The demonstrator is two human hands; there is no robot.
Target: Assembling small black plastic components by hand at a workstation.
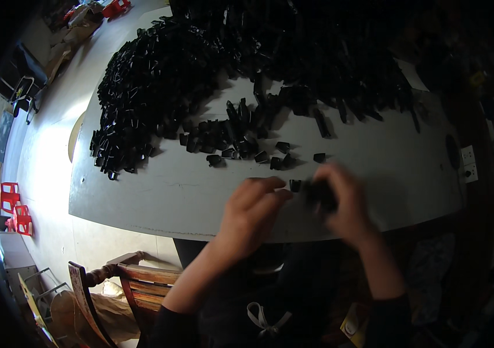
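Observation:
My right hand (348,203) is curled around a black plastic piece (321,196), smeared by motion, so its exact shape cannot be made out. Just left of it, a small black cup-shaped piece (295,185) sits between my two hands. My left hand (251,209) points its fingertips toward that small piece; thumb and forefinger are bent with a gap between them, and nothing shows in the gap. Beyond my hands lie several loose small black pieces (282,147), with one (319,157) apart on the right.
A large heap of small black pieces (142,93) covers the left and far part of the grey table (200,200). Longer black strips (322,123) lie at the back right. A wooden chair (148,284) stands at the lower left; red stools (22,219) are on the floor farther left.

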